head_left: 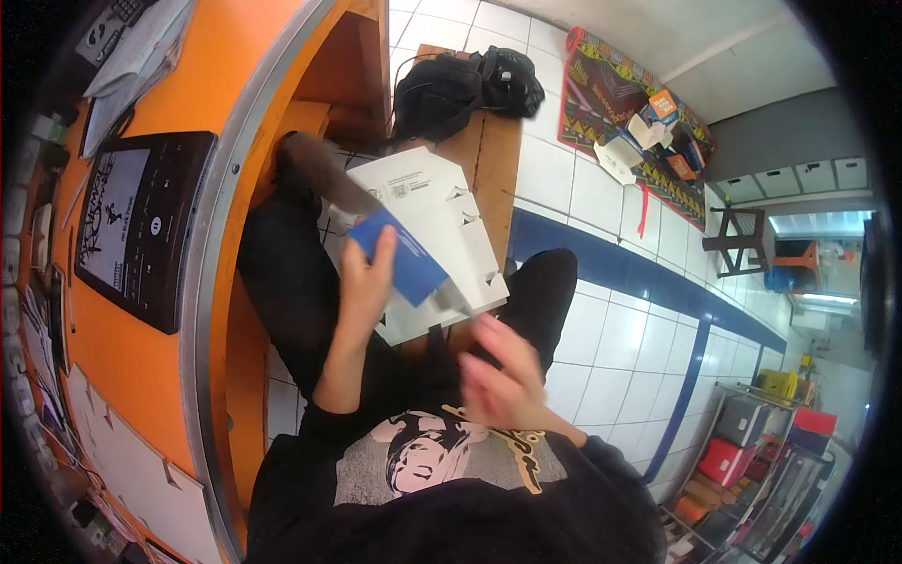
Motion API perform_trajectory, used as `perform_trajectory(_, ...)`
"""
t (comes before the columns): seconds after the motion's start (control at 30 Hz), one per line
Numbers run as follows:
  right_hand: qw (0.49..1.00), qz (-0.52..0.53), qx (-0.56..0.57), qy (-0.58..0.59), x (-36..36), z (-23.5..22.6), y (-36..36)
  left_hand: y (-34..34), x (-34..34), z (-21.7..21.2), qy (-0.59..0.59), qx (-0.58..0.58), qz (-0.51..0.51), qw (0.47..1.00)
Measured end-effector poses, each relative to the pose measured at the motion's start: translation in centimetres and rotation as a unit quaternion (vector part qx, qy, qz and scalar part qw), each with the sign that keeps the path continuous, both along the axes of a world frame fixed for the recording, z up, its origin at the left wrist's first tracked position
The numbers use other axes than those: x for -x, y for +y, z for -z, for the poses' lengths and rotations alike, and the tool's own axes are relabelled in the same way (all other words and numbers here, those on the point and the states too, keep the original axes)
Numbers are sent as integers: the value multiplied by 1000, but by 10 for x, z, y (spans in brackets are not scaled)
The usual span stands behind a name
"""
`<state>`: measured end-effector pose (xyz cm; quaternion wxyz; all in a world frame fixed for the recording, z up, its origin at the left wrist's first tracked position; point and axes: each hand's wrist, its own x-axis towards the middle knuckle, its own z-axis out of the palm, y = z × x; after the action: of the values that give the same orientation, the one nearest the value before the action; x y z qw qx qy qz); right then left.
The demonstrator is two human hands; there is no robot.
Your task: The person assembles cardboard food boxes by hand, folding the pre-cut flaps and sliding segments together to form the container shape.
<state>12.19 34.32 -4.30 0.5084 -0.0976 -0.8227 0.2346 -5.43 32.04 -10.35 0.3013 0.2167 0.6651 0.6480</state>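
Observation:
My left hand (365, 278) grips a flat, unfolded cardboard box (442, 226) over my lap, fingers on its blue panel (399, 258). The box is white with cut tabs along its right side and is tilted. My right hand (503, 371) hovers just below the box, blurred, fingers spread, and I cannot tell whether it touches the lower edge. I sit in black clothes with a printed shirt.
An orange desk (235, 141) with a metal rim curves along the left, carrying a dark tablet (141, 226) and papers. A black bag (460, 89) lies on a wooden stool ahead. Small boxes lie on a patterned mat (629, 122) on the tiled floor. Shelves stand at lower right.

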Motion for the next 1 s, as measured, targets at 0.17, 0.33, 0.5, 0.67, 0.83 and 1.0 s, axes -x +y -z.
perform_trajectory(0.17, 993, -21, 81, -80, -9, 22, 24, -3, 2, -25, -146, -121, -3, 982)
perform_trajectory(0.33, 980, 50, -82, -176, 9, 34, 38, -3, -29, -36, -196, -149, -12, 969)
perform_trajectory(0.5, 980, 12, -14, -199, 0, 20, 44, -9, -29, -35, -199, -119, 9, 973)
perform_trajectory(0.67, 970, -48, 5, -238, -12, 18, 46, -11, -38, -33, -223, -67, 20, 972)
perform_trajectory(0.83, 978, 29, -10, -206, -5, 29, 39, -6, -56, -24, -251, -129, 31, 959)
perform_trajectory(1.0, 977, 85, 79, -182, -5, 44, 27, -12, -66, -12, -166, -105, 106, 975)
